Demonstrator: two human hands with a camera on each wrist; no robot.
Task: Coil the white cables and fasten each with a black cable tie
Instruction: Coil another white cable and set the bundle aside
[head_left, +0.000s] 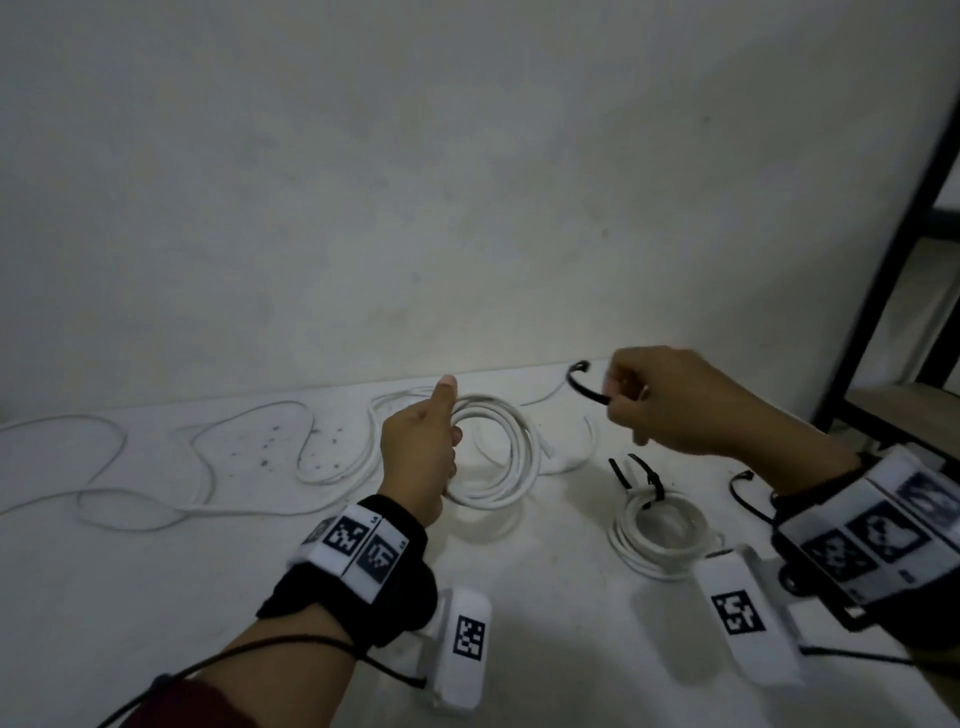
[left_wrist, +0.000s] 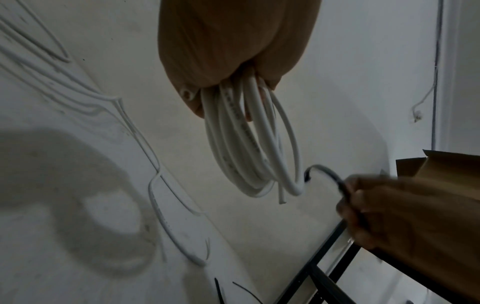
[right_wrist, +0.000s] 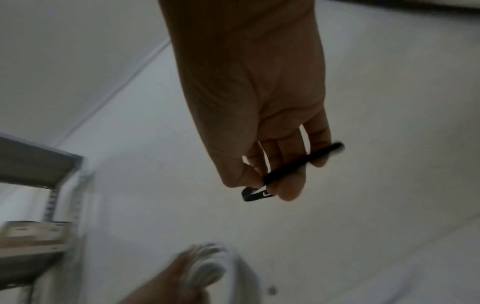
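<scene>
My left hand (head_left: 421, 447) grips one side of a coiled white cable (head_left: 511, 457), thumb up, and holds the loops together above the white table (head_left: 208, 571). In the left wrist view the coil (left_wrist: 249, 148) hangs from my curled fingers. My right hand (head_left: 675, 400) pinches a curved black cable tie (head_left: 584, 387) just right of the coil; the tie (right_wrist: 291, 171) lies across its fingertips. A second white coil (head_left: 660, 538) lies at the front right, fastened with a black tie (head_left: 652, 483). Another loose black tie (head_left: 745, 493) lies by my right wrist.
Loose white cable (head_left: 156, 467) snakes over the left part of the table up to the wall. A black metal shelf frame (head_left: 883, 260) stands at the right. A brown cardboard box (left_wrist: 441, 166) sits near it. Marker blocks (head_left: 467, 639) hang under both wrists.
</scene>
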